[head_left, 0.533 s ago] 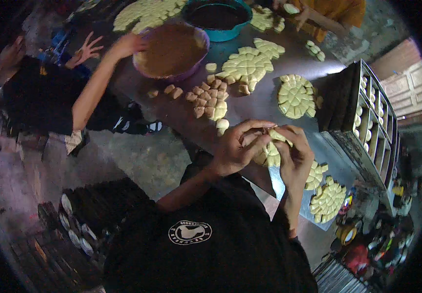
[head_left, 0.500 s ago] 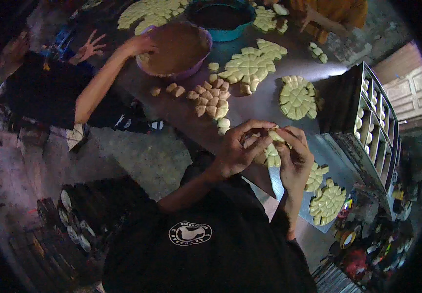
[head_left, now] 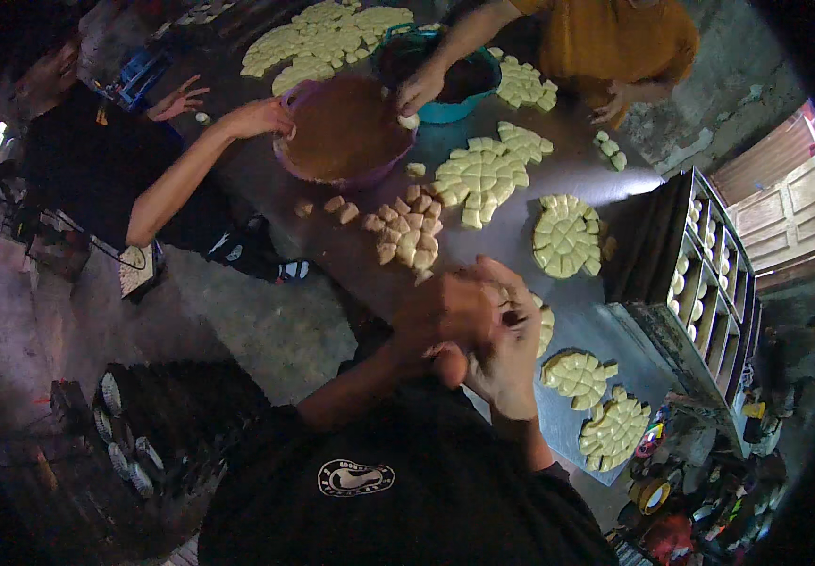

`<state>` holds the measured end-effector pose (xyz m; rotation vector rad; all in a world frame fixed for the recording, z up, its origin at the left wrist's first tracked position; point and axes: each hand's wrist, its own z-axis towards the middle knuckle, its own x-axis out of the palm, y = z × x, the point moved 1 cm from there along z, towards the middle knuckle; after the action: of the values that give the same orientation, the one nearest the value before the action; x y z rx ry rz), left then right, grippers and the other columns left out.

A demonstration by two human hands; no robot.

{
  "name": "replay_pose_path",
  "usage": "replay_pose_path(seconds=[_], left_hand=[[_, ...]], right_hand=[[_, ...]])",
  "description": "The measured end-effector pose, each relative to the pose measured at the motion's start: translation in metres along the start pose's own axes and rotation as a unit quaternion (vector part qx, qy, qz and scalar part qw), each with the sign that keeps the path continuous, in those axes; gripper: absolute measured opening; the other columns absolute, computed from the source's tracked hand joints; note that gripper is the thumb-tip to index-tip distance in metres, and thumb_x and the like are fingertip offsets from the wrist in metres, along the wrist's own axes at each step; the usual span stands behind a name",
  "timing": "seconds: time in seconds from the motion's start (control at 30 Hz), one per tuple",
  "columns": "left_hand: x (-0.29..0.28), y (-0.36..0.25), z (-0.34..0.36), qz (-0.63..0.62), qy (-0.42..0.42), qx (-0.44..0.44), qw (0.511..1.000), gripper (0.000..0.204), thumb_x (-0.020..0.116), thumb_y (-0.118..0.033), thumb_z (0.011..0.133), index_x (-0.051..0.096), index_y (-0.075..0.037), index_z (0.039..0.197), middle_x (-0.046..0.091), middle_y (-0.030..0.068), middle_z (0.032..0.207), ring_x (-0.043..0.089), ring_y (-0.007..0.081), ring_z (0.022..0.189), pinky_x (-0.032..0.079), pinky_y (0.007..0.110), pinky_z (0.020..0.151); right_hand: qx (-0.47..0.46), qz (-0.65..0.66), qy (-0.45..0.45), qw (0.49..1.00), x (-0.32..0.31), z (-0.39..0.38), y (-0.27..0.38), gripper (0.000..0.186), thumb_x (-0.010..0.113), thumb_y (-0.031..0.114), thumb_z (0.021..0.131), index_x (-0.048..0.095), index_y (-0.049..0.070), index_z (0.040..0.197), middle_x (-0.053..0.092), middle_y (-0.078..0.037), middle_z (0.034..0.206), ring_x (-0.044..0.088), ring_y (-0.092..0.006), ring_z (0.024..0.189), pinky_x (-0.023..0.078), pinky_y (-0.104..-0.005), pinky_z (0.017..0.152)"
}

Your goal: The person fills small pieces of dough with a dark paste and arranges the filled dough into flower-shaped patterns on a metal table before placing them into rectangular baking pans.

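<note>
Two together: left hand point(head_left: 450, 309) and right hand point(head_left: 506, 370) meet at the table point(head_left: 327, 250)

In the head view, the hands press against each other, blurred, with the left lying partly over the right; whether anything is clasped between them cannot be told. A pale dough patch point(head_left: 545, 325), half hidden, shows just beyond the right hand. Two scored dough rounds point(head_left: 617, 429) sit farther right, near the table's edge. Beyond the left hand lies a cluster of brownish dough pieces point(head_left: 405, 231), with a larger pale slab point(head_left: 481, 179) touching or just beside it. A round, cut dough disc point(head_left: 566, 236) rests near a dark rack point(head_left: 653, 236) of dough balls.

Across the table, a co-worker's hand point(head_left: 261, 120) touches the rim of a purple basin point(head_left: 393, 165) with brown contents. Another person, in an orange top point(head_left: 605, 47), holds a pale ball point(head_left: 409, 121) at its opposite side, beside a teal basin point(head_left: 450, 113).
</note>
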<state>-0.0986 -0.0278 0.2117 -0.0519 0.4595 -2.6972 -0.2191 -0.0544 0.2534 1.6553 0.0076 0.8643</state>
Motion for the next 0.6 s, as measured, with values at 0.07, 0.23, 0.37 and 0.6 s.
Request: replay_pose_path(seconds=[0.07,0.23,0.37,0.6], left_hand=[[-0.009,0.026,-0.010,-0.111,-0.029,0.022,0.993,0.051,0.058,-0.051,0.095,0.060,-0.009,0.123,0.063,0.0119,0.110,0.060,0.0287,0.110,0.050,0.043,0.094],[-0.024,0.070,-0.040,-0.264,-0.195,-0.144,0.934,0.047,0.057,-0.037,0.097,0.049,-0.007,0.132,0.059,0.0132,0.118,0.060,0.0267,0.109,0.050,0.041,0.095],[-0.058,0.107,-0.032,-0.292,-0.301,-0.316,0.851,0.049,0.057,-0.026,0.098,0.040,-0.006,0.140,0.055,0.0143,0.125,0.059,0.0251,0.109,0.050,0.039,0.096],[-0.144,0.152,0.000,-0.169,-0.161,-0.602,0.763,0.038,0.054,-0.019,0.101,0.048,-0.003,0.135,0.059,0.0117,0.123,0.057,0.0205,0.113,0.044,0.037,0.102]], right_hand=[[-0.003,0.045,0.052,0.998,0.018,0.012,-0.010,0.055,0.059,-0.014,0.084,0.050,0.000,0.137,0.065,-0.016,0.123,0.065,-0.0176,0.106,0.051,-0.0302,0.092],[0.006,-0.170,0.132,0.977,0.041,0.078,-0.032,0.069,0.060,-0.012,0.085,0.036,0.005,0.148,0.060,-0.011,0.120,0.061,-0.0156,0.101,0.051,-0.0282,0.090],[0.137,0.023,0.109,0.984,0.071,0.148,-0.041,0.067,0.066,0.001,0.091,0.034,0.007,0.150,0.063,-0.011,0.120,0.059,-0.0122,0.098,0.051,-0.0253,0.085],[-0.186,-0.650,0.152,0.721,0.051,0.374,-0.070,0.024,0.059,0.019,0.100,0.068,0.007,0.119,0.072,-0.017,0.087,0.070,-0.0234,0.075,0.055,-0.0330,0.074]])
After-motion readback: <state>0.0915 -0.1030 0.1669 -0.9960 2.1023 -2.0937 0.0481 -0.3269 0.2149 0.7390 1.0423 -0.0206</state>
